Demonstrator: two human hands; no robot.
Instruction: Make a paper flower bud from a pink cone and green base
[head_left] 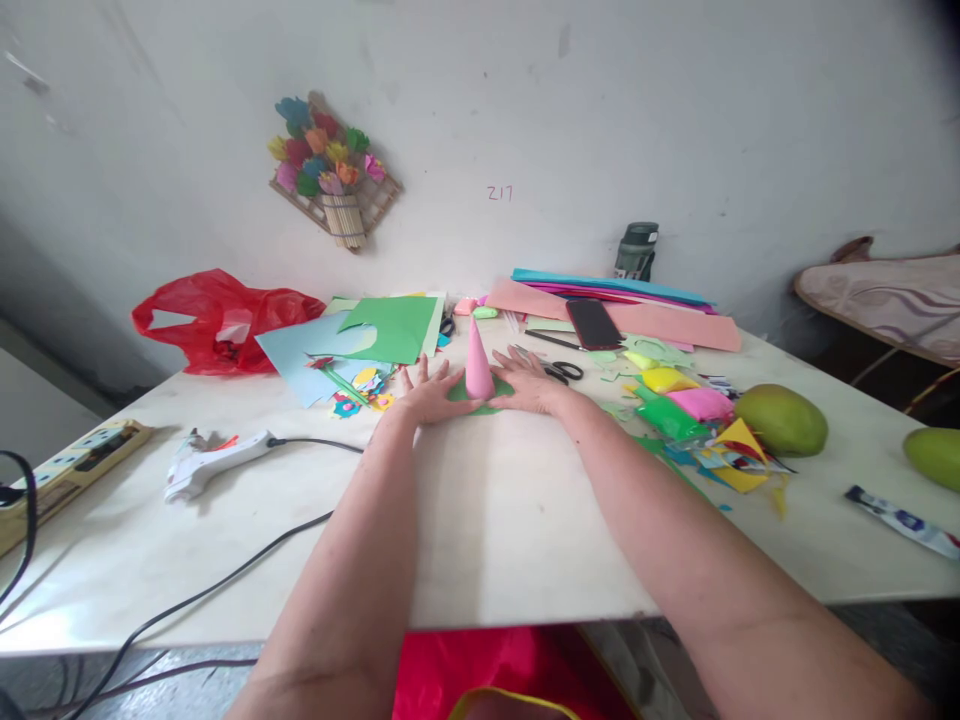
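Note:
A pink paper cone (478, 365) stands upright on a green paper piece (487, 408) at the middle of the table. My left hand (433, 392) lies on the left side of the green paper, fingers spread. On the right side rests my right hand (529, 384), also with its fingers spread flat. Both thumbs point in toward the base of the cone; whether they touch it I cannot tell. Black-handled scissors (562, 371) lie just beyond my right hand. Cut paper flowers (366, 385) are to the left of my left hand.
A white glue gun (217, 462) with its cord lies at left, near a power strip (82, 470). Green sheets (397, 328) and a red plastic bag (225, 320) are behind. At right are a phone (594, 324), clay packets (675, 410), a mango (781, 420) and a tube (904, 522).

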